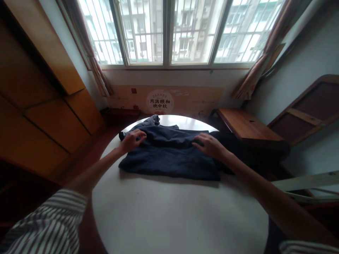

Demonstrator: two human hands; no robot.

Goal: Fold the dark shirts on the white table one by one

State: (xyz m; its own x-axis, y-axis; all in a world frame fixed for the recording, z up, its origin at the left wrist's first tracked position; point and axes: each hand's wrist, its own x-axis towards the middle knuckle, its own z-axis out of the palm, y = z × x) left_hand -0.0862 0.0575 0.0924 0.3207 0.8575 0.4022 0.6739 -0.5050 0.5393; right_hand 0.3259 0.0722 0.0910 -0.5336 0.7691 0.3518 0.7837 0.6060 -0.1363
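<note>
A dark blue garment (169, 155) lies folded flat on the far half of a round white desk (169, 215). The left hand (131, 140) rests on the garment's upper left corner with its fingers (140, 135) bent over the cloth; whether they pinch a fold cannot be told. The right hand (209, 145) lies flat on the upper right part, fingers (198, 144) spread and gripping nothing. The garment's far end reaches the desk's far rim, and its right side lies close to the right rim. The near half of the desk is bare. A wooden bench (246, 128) stands just beyond the right rim, and a wooden cabinet (39, 116) stands well to the left.
</note>
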